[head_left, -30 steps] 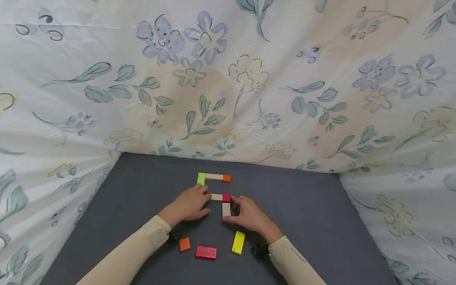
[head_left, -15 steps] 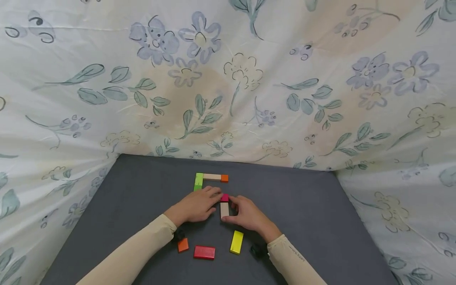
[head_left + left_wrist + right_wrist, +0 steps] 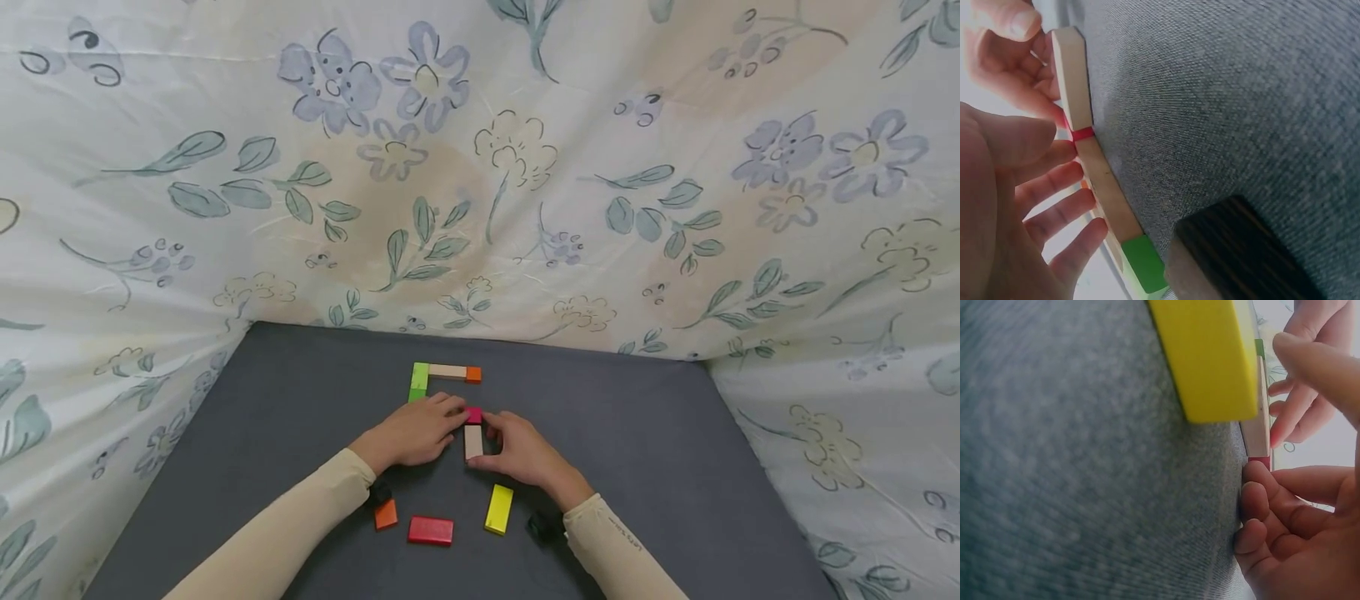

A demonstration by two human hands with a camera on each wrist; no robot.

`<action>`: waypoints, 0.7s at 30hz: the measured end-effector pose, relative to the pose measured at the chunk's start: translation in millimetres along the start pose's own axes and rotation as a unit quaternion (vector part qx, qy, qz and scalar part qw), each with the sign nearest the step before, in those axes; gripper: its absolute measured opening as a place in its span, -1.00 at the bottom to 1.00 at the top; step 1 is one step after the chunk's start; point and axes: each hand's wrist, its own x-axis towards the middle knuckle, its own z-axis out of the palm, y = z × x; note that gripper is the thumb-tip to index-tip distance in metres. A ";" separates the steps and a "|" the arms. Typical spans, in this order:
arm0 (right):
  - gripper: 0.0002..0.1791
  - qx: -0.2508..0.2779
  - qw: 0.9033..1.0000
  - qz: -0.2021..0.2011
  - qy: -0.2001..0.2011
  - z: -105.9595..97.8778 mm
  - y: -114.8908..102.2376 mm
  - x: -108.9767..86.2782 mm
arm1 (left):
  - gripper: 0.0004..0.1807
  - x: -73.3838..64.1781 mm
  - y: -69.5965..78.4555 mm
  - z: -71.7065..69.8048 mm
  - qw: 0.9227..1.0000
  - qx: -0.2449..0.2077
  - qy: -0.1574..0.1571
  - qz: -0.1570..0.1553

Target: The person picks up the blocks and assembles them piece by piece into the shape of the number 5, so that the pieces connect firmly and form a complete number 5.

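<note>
1. My left hand (image 3: 411,431) has its fingers fairly straight and slightly apart, laid along a wooden bar (image 3: 1109,190), the index fingertip at the pink block (image 3: 474,415).
2. My right hand (image 3: 525,450) is clamped on the pale block (image 3: 473,442), thumb at its near end, index finger at the pink block.
3. That pale block lies on the dark grey cloth (image 3: 637,442), its far end touching the pink block; the bar runs from there to a green piece (image 3: 1143,261).
4. Farther off, a light green block (image 3: 420,375), a wooden stick (image 3: 447,372) and an orange cube (image 3: 473,375) touch in a row.
5. Nearer me, lying apart, are an orange block (image 3: 386,514), a red block (image 3: 431,531) and a yellow block (image 3: 498,509).
</note>
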 end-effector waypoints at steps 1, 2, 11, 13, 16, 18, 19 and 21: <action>-0.03 0.001 1.000 0.000 0.002 -0.4 0.0 -0.4 | -0.46 0.6 -0.1 0.2 1.000 0.002 0.001 0.001; -0.04 0.002 1.000 -0.001 0.003 -1.0 -0.2 -1.2 | -0.47 1.1 -0.1 0.2 1.000 0.003 0.002 0.002; -0.45 -0.031 0.996 -0.085 0.018 -4.6 2.6 -12.6 | -0.53 5.0 3.5 -5.1 1.000 0.007 0.003 0.004; -0.50 -0.040 0.994 -0.103 0.000 -4.6 2.4 -12.4 | -0.54 5.0 2.4 -4.1 1.000 0.010 0.001 0.004; -0.52 -0.043 0.992 -0.115 -0.024 -4.3 1.1 -10.7 | -0.54 4.2 1.0 -3.1 1.000 0.006 0.000 0.002; -0.55 -0.044 0.991 -0.120 -0.034 -4.4 -0.1 -9.3 | -0.54 3.8 0.5 -3.0 1.000 0.002 0.000 0.000; -0.56 -0.046 0.991 -0.122 -0.038 -4.3 -0.4 -8.5 | -0.54 3.8 0.3 -2.7 1.000 0.000 0.000 0.000; -0.58 -0.053 0.990 -0.125 -0.044 -4.1 -1.1 -6.8 | -0.54 4.0 -0.1 -1.9 1.000 -0.003 0.002 -0.002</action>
